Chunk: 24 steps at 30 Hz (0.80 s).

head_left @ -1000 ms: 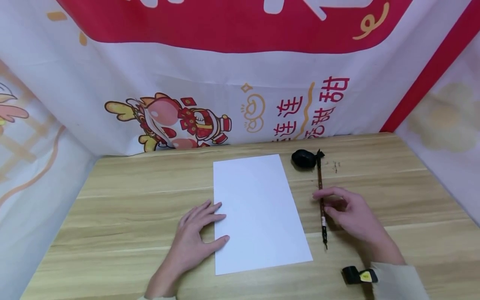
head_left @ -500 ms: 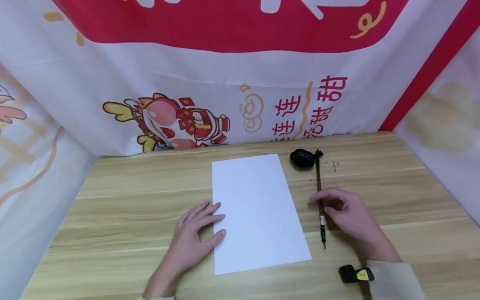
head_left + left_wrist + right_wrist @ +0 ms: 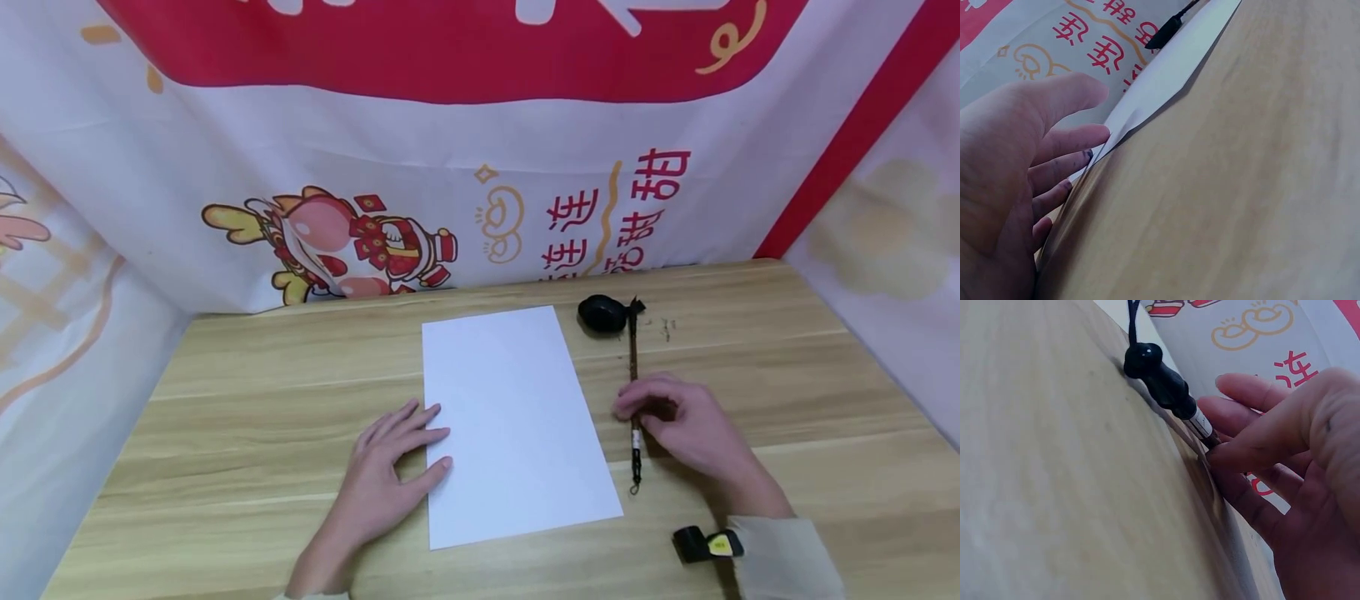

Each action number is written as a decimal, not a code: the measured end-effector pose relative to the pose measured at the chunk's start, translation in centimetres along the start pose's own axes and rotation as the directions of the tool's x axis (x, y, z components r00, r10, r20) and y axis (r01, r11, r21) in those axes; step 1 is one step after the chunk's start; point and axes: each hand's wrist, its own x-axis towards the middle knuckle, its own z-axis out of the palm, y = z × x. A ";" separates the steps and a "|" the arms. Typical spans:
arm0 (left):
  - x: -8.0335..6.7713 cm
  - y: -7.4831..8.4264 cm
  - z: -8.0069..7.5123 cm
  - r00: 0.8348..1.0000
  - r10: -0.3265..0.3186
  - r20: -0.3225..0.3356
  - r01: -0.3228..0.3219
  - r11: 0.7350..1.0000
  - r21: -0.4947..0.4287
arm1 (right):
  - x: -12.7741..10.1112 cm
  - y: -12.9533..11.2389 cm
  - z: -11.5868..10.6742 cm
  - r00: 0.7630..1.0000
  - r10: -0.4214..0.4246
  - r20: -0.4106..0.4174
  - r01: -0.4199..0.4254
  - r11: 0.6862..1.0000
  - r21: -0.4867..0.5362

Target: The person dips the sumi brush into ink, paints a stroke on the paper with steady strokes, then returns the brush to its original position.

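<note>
A blank white sheet of paper point(image 3: 517, 408) lies on the wooden table. My left hand point(image 3: 392, 462) rests with spread fingers on its left edge, and the left wrist view shows those fingers point(image 3: 1057, 169) along the paper's border. To the right of the sheet, my right hand point(image 3: 690, 421) pinches the brown handle of a writing brush point(image 3: 633, 354) between thumb and fingers. In the right wrist view the brush's black end point(image 3: 1166, 387) with its hanging loop stands a little off the table. Its dark bristle tip lies at the far end, beside a rounded black object point(image 3: 602, 314).
Small dark ink marks point(image 3: 666, 328) spot the wood right of the brush tip. A black device with a yellow label point(image 3: 708, 545) sits at my right wrist. A printed white and red cloth point(image 3: 420, 133) hangs behind the table point(image 3: 247, 417) and along its sides.
My right thumb and fingers have closed on the brush handle, and its near end has shifted slightly left and up. The left hand stays on the paper. The whole view has drifted slightly.
</note>
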 end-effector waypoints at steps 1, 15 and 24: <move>0.0 0.0 0.0 1.000 -0.001 0.000 0.001 1.000 -0.002 | 0.0 0.0 0.0 1.000 -0.008 -0.003 0.008 1.000 -0.006; 0.0 0.1 0.0 1.000 -0.014 0.013 0.014 1.000 -0.007 | 0.1 -0.5 0.6 0.999 -0.034 -0.016 0.031 0.987 -0.160; 0.0 0.2 -0.1 1.000 -0.011 0.009 0.012 1.000 -0.014 | 0.2 -0.7 0.8 1.000 -0.019 -0.018 0.018 0.997 -0.073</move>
